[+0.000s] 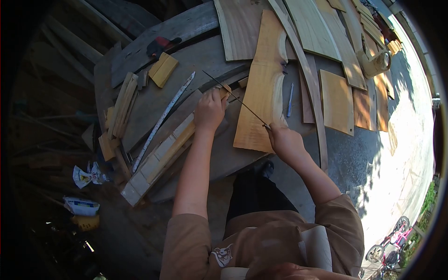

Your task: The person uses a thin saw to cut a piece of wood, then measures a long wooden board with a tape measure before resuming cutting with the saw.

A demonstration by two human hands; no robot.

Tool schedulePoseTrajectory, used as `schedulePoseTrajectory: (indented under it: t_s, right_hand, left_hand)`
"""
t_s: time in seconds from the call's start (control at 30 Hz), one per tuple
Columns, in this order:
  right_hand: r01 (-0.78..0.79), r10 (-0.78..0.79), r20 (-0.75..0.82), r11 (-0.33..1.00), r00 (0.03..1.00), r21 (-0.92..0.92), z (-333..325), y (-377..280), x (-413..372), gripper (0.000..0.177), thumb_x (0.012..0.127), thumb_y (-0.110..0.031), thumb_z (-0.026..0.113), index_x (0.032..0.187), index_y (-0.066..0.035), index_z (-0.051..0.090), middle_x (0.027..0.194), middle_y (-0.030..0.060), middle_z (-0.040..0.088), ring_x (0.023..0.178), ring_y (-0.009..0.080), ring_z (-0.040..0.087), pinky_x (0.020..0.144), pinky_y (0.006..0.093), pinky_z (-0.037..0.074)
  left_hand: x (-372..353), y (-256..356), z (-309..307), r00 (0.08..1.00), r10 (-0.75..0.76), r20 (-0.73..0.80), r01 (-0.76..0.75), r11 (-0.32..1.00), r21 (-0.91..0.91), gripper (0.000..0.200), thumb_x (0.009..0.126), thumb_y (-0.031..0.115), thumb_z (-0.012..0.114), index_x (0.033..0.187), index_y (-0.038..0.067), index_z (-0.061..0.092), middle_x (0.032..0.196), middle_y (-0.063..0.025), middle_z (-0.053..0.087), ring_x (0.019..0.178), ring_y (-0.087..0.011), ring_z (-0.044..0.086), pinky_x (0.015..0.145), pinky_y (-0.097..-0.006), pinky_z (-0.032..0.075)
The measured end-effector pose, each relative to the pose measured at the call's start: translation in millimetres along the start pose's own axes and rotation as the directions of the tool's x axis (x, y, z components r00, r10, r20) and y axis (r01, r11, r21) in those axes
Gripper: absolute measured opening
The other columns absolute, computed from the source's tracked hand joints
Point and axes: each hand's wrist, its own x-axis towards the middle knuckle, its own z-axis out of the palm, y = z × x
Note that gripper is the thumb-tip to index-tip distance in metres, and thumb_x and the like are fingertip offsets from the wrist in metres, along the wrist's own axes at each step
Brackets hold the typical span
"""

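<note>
Near the center of a wood-strewn tabletop [151,100], a person in a brown T-shirt works bare-handed with a long, thin, dark tool [249,108]. The right hand [286,141], just off center toward 3 o'clock, is closed around the tool's near end, beside the lower edge of a broad live-edge board [259,88] that stretches toward 1 o'clock. The left hand [209,111], a little off center toward 11 o'clock, grasps a small wood piece [226,90] at 12 o'clock. The tool slants from the right hand toward 11 o'clock, crossing at the small piece; whether the two touch cannot be told.

At 2 o'clock, a slim blue-and-white item [290,99] lies just beside the live-edge board, with a long curved strip [305,72] beyond it. Farther out at 2 o'clock, a beige container [374,64] sits among flat boards.

Toward 11 o'clock, a yellowish block [163,70] lies near a dark, red-marked item [162,45] that resembles a cap. A white-flecked bar [163,121] and a bundle of wood sticks [123,105] lie toward 10 o'clock, while a long pale beam [161,161] reaches toward 8 o'clock from beneath the left forearm. Off the tabletop, a crumpled plastic bag [88,175] shows between 8 and 9 o'clock, and a pink bicycle [396,240] stands in sunlight at 4 o'clock.
</note>
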Motion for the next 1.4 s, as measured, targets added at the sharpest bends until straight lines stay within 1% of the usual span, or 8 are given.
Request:
schedulePoseTrajectory:
  t_s: [0.07, 0.27, 0.63, 0.9, 1.0, 1.07, 1.2, 1.4]
  right_hand:
    - [0.016, -0.016, -0.009, 1.0, 1.0, 0.014, -1.7, -11.8, 25.7, 0.018, 0.086, -0.02, 0.043, 0.082, -0.004, 0.05, 0.063, 0.0157, 0.059, 0.06, 0.0327, 0.06, 0.052, 0.0434, 0.047]
    - [0.1, -0.085, -0.139, 0.989, 0.987, 0.105, 21.7, -46.4, 97.5, 0.015, 0.083, -0.014, 0.041, 0.081, -0.002, 0.051, 0.067, 0.0179, 0.06, 0.064, 0.0339, 0.061, 0.056, 0.0433, 0.048]
    - [-0.051, 0.047, 0.094, 0.998, 0.994, 0.039, 3.4, 9.1, -18.2, 0.019, 0.087, -0.023, 0.044, 0.085, -0.005, 0.05, 0.063, 0.0171, 0.058, 0.062, 0.0359, 0.059, 0.054, 0.0464, 0.046]
    - [0.079, -0.07, -0.063, 0.983, 0.996, 0.163, 12.9, -37.7, 83.4, 0.021, 0.087, -0.022, 0.041, 0.084, -0.004, 0.051, 0.069, 0.0179, 0.06, 0.067, 0.0355, 0.06, 0.06, 0.045, 0.047]
    - [0.107, -0.081, -0.145, 0.977, 0.986, 0.184, 19.3, -42.1, 93.9, 0.02, 0.086, -0.021, 0.041, 0.083, -0.004, 0.051, 0.069, 0.0176, 0.06, 0.065, 0.0344, 0.06, 0.058, 0.0449, 0.046]
    - [0.077, -0.062, -0.099, 0.985, 0.993, 0.154, 17.2, -32.0, 75.3, 0.019, 0.086, -0.021, 0.041, 0.083, -0.004, 0.051, 0.068, 0.0174, 0.06, 0.064, 0.0344, 0.06, 0.056, 0.0447, 0.046]
    - [-0.001, 0.002, -0.009, 0.998, 1.0, 0.062, 16.5, 4.9, 3.8, 0.018, 0.085, -0.022, 0.044, 0.084, -0.004, 0.05, 0.065, 0.0168, 0.059, 0.061, 0.0357, 0.059, 0.052, 0.0454, 0.046]
    - [-0.055, 0.052, 0.057, 0.997, 0.997, 0.048, 5.6, 8.6, -14.4, 0.019, 0.086, -0.023, 0.044, 0.085, -0.004, 0.05, 0.066, 0.0175, 0.059, 0.063, 0.0354, 0.059, 0.054, 0.0456, 0.046]
  left_hand:
    - [-0.9, -1.3, 3.4, 0.991, 0.068, -0.117, -0.067, 0.998, 0.014, 0.027, 0.08, 0.021, 0.058, 0.091, -0.002, 0.048, 0.078, -0.0166, 0.059, 0.072, -0.0324, 0.058, 0.062, -0.0387, 0.047]
    - [-0.7, -1.4, 3.1, 0.994, 0.049, -0.093, -0.048, 0.999, 0.012, 0.028, 0.079, 0.021, 0.059, 0.092, -0.001, 0.048, 0.079, -0.0164, 0.059, 0.072, -0.0323, 0.058, 0.063, -0.0387, 0.047]
    - [-2.5, -0.5, 1.7, 0.998, 0.026, -0.062, -0.028, 0.999, -0.024, 0.025, 0.079, 0.02, 0.059, 0.09, 0.0, 0.047, 0.077, -0.0155, 0.058, 0.071, -0.0325, 0.058, 0.063, -0.0398, 0.046]
    - [-1.7, -3.2, 2.7, 0.998, 0.036, -0.059, -0.037, 0.999, -0.015, 0.025, 0.079, 0.02, 0.059, 0.09, 0.0, 0.048, 0.076, -0.0162, 0.058, 0.071, -0.0333, 0.057, 0.064, -0.0406, 0.046]
    - [-0.4, 0.5, 2.7, 0.995, 0.051, -0.091, -0.051, 0.999, -0.002, 0.023, 0.077, 0.019, 0.06, 0.08, 0.001, 0.045, 0.077, -0.0159, 0.057, 0.074, -0.0319, 0.057, 0.066, -0.0381, 0.047]
    - [-0.9, 0.4, 0.6, 1.0, -0.007, -0.019, 0.006, 1.0, -0.024, 0.026, 0.079, 0.019, 0.058, 0.092, -0.001, 0.048, 0.079, -0.0165, 0.059, 0.074, -0.0335, 0.058, 0.065, -0.0405, 0.046]
    - [-0.8, -0.4, -1.2, 1.0, -0.024, 0.003, 0.025, 0.998, -0.054, 0.026, 0.079, 0.019, 0.058, 0.093, 0.0, 0.048, 0.079, -0.0164, 0.059, 0.075, -0.0332, 0.058, 0.066, -0.0405, 0.046]
    - [-0.3, 0.1, -0.2, 0.999, -0.015, -0.037, 0.014, 0.999, -0.03, 0.022, 0.077, 0.019, 0.06, 0.08, 0.002, 0.046, 0.075, -0.0152, 0.057, 0.073, -0.0318, 0.057, 0.064, -0.0388, 0.047]
